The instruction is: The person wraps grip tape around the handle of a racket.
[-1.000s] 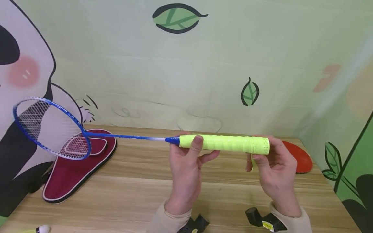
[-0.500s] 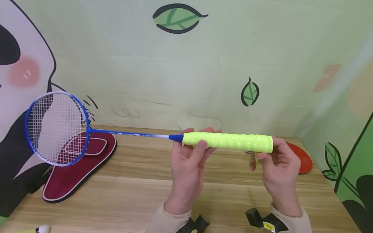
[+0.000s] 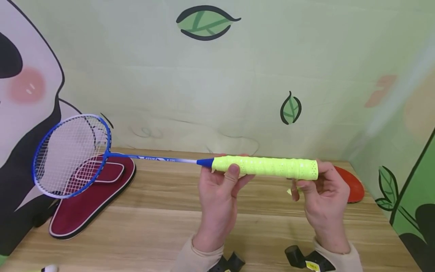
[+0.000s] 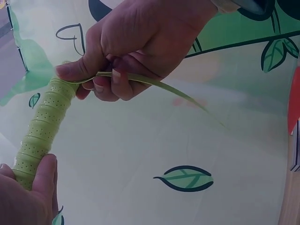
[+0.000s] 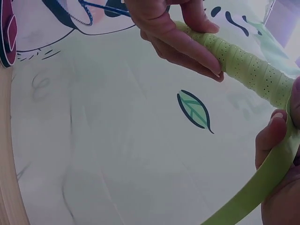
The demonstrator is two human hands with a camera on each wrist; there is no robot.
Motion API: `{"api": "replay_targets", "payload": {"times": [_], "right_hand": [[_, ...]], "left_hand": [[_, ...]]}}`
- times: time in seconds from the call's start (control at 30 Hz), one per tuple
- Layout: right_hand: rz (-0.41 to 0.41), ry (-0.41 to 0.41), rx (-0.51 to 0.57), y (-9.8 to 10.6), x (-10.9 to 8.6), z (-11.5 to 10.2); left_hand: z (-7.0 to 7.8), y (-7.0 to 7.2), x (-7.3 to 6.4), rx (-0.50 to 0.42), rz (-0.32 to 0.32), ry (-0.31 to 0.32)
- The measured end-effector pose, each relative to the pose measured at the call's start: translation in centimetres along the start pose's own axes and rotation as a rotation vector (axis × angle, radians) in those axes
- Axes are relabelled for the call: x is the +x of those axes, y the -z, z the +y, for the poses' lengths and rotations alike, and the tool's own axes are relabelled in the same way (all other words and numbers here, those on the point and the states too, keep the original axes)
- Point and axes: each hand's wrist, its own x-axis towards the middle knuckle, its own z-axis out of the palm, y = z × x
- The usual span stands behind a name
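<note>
A badminton racket (image 3: 155, 158) is held level above the table, its blue-rimmed head (image 3: 73, 156) at the left. Neon yellow perforated overgrip tape (image 3: 268, 167) wraps the handle in overlapping turns. My left hand (image 3: 217, 200) grips the handle just behind the blue cone, thumb in front. At the butt end, my right hand (image 3: 324, 200) pinches the tape against the handle between thumb and fingers. A loose tail of tape (image 4: 173, 89) runs out through the right hand's fingers in the left wrist view, and hangs as a wide strip (image 5: 258, 187) in the right wrist view.
A dark red racket case (image 3: 88, 204) lies on the wooden table (image 3: 163, 223) at the left, partly behind the racket head. The red paddle (image 3: 350, 185) lies behind my right hand. A shuttlecock (image 3: 50, 268) is cut off at the lower left. A printed wall (image 3: 238, 94) stands behind.
The racket has rolled about its long axis, so the head's face shows wider than a second ago and leans differently. Both hands have shifted slightly right, keeping their hold.
</note>
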Motion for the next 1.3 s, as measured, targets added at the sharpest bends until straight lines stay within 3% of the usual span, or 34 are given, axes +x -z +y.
{"api": "replay_targets", "payload": {"times": [0.17,0.4,0.73,0.97,1.3], "right_hand": [[0.013,0.004,0.006,-0.15,0.00,-0.05],[-0.055,-0.057,-0.049,0.22,-0.13,-0.16],[-0.074,-0.055,-0.002,0.47,-0.12,-0.09],[-0.146,-0.002,-0.095,0.62,-0.02,0.30],[-0.034,0.018,-0.032,0.19,-0.12,0.01]], "left_hand": [[-0.01,0.03,0.00,0.007,0.009,0.011],[0.06,-0.01,0.03,0.026,0.030,-0.012],[0.10,-0.11,0.02,0.024,0.019,0.003],[0.26,-0.18,0.00,0.013,0.027,0.012],[0.25,-0.26,0.00,0.033,0.023,0.041]]}}
